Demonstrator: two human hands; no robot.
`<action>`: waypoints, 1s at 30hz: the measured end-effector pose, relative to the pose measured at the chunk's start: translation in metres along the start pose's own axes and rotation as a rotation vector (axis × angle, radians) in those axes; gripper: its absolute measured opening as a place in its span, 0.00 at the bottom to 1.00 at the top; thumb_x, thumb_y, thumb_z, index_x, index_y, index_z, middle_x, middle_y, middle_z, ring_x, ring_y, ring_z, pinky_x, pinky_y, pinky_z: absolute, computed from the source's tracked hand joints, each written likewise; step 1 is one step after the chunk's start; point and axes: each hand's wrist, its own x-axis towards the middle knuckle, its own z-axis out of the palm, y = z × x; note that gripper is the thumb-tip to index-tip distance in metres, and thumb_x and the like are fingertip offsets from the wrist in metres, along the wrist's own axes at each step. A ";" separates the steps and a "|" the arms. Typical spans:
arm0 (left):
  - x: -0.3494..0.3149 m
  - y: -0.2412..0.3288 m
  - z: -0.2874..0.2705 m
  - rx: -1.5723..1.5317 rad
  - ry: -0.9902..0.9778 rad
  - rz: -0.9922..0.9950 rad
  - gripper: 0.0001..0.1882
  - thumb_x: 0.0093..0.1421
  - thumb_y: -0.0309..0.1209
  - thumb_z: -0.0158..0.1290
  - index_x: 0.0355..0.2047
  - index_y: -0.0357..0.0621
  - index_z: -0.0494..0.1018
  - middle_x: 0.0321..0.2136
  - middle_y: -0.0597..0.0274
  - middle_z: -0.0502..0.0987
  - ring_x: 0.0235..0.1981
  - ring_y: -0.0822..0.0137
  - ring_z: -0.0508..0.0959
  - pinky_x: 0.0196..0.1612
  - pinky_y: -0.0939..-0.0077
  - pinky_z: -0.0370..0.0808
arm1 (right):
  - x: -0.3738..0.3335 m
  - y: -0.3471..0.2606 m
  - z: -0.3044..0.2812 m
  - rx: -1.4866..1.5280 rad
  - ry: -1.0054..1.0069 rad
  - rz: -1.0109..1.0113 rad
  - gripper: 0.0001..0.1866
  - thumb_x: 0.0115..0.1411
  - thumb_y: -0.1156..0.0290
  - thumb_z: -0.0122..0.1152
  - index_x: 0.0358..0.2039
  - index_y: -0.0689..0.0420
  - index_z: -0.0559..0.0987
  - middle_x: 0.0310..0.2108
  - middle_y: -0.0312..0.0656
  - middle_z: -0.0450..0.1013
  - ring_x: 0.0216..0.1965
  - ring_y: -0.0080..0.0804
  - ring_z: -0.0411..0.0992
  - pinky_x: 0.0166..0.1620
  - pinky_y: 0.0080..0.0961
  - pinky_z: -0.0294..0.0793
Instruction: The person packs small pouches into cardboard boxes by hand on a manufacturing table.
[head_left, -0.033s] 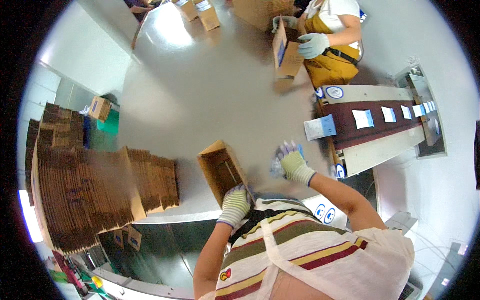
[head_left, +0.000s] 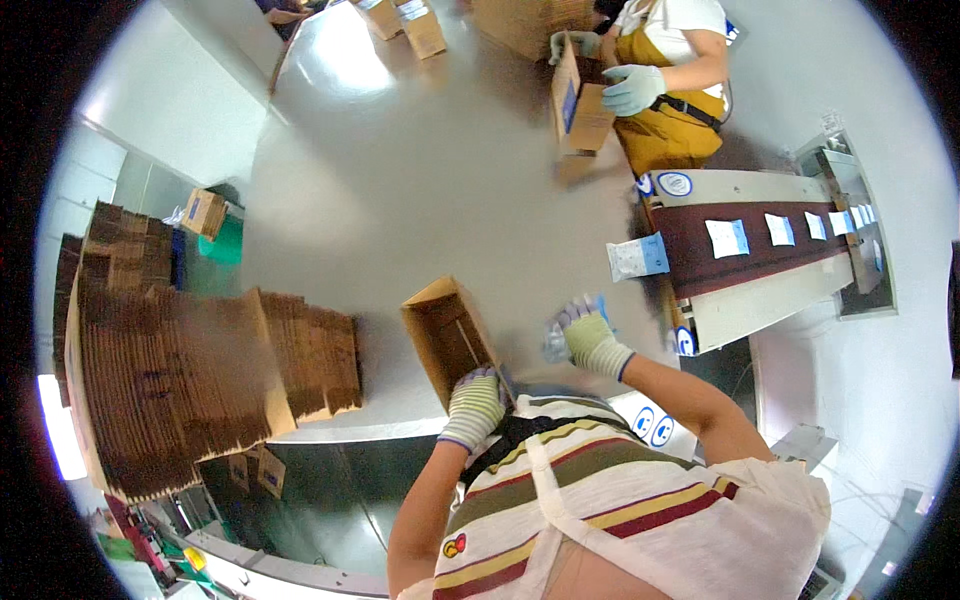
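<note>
My left hand (head_left: 474,411), in a striped knit glove, is closed on the near end of an open cardboard box (head_left: 418,345). The box stands on the grey table, and its visible inside shows bare brown card. To the right of it, my right hand (head_left: 592,341), gloved the same way, has its fingers bent over a blue and white packet (head_left: 555,346). Parts of the packet show on either side of the fingers, slightly blurred. Another blue and white packet (head_left: 637,257) lies beyond that hand, at the end of the conveyor.
The conveyor belt (head_left: 690,237) at right carries several packets in a row. Flattened cartons (head_left: 180,380) stand packed at left. A co-worker's gloved hand (head_left: 633,90) holds a carton (head_left: 590,120) across the table (head_left: 400,200). A green bin (head_left: 222,243) with a box above stands farther left.
My right hand's fingers are bent more over the packet. The whole view has shifted slightly; the box and my left hand look otherwise the same.
</note>
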 end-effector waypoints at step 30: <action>-0.004 -0.002 -0.146 -0.369 0.642 0.206 0.12 0.57 0.35 0.49 0.32 0.37 0.73 0.29 0.43 0.75 0.33 0.47 0.76 0.38 0.58 0.72 | 0.087 -0.105 -0.105 0.307 0.045 -0.158 0.47 0.36 0.43 0.67 0.54 0.55 0.67 0.51 0.42 0.68 0.61 0.40 0.54 0.65 0.50 0.28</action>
